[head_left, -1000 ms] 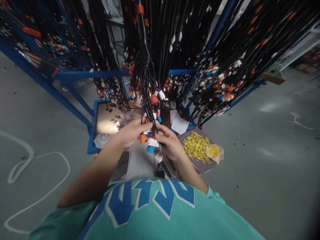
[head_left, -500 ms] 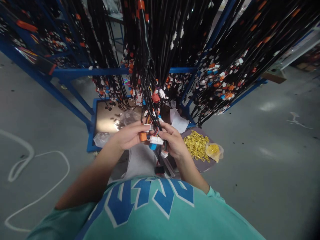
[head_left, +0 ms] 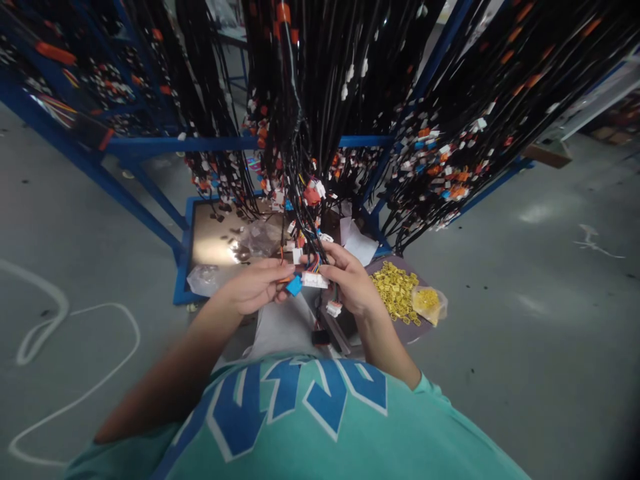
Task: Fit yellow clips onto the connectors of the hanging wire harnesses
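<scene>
Down at the loose end of the hanging harness (head_left: 299, 127), your left hand (head_left: 256, 285) just brought the blue connector (head_left: 295, 285) out sideways; half a second ago it hung under the white connector (head_left: 315, 280). Left thumb and fingers are pinched at the blue one, can't tell if on its housing or its leads. Your right hand (head_left: 349, 280) is still closed on the wires (head_left: 315, 263) right behind the white one. My read: those two plugs are now untangled enough to handle separately. The orange connector's out of sight, btw.
</scene>
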The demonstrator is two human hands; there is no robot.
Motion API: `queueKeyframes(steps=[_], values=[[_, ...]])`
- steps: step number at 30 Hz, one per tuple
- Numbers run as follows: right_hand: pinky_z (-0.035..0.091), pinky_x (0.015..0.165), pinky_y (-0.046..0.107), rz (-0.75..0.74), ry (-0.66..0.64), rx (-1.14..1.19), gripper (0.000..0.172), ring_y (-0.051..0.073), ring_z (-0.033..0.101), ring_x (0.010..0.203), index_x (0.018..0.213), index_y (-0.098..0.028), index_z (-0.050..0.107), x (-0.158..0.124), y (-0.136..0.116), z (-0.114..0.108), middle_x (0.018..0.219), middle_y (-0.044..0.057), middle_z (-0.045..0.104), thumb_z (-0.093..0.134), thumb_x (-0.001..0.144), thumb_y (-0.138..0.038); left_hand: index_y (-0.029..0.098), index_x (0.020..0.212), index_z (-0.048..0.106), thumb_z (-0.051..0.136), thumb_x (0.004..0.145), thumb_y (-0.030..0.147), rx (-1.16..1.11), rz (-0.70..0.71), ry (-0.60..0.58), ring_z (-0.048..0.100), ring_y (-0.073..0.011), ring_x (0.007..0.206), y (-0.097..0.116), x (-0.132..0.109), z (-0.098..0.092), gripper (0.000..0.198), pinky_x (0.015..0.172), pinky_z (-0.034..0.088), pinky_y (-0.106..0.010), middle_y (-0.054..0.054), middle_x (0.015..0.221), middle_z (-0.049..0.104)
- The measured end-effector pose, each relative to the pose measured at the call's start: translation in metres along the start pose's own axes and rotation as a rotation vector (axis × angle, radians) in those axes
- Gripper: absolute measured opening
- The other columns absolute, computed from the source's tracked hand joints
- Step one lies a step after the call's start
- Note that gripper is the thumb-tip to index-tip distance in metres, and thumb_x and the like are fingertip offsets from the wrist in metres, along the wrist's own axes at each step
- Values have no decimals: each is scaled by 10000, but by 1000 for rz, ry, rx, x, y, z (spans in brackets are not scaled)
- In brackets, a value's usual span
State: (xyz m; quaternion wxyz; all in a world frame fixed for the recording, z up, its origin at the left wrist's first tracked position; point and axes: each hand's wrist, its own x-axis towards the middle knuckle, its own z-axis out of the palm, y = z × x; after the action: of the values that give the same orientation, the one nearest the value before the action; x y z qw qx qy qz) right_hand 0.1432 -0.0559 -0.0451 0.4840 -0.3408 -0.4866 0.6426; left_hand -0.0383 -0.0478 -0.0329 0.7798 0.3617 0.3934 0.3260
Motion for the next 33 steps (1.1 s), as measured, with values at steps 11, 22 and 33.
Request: queueKeyframes(steps=[11,22,33], values=[[418,528,237,14,-26,1,431,138,587,724,1073,-245,570,3,-1,-4,985,9,674,629,646,-223,125,737,595,732,683,247,141,-37,-100,671,-172,599,6,-8,-8,191,562,554,-281,-49,679,685],[453,860,350,-173,35,-386,411,180,583,911,1155,-234,548,17,23,-1,1002,24,636,611,765,-347,96,842,645,475,871,120,-279,-55,-217,676,-153,582,15,-8,12,174,573,554,-265,-72,720,696],[466,875,366,-192,549,-568,410,194,602,947,1113,-173,597,-6,44,-106,1062,84,644,590,751,-364,131,770,593,378,956,240,-376,-92,-8,605,-81,496,25,7,25,304,449,493,-154,-23,629,621]])
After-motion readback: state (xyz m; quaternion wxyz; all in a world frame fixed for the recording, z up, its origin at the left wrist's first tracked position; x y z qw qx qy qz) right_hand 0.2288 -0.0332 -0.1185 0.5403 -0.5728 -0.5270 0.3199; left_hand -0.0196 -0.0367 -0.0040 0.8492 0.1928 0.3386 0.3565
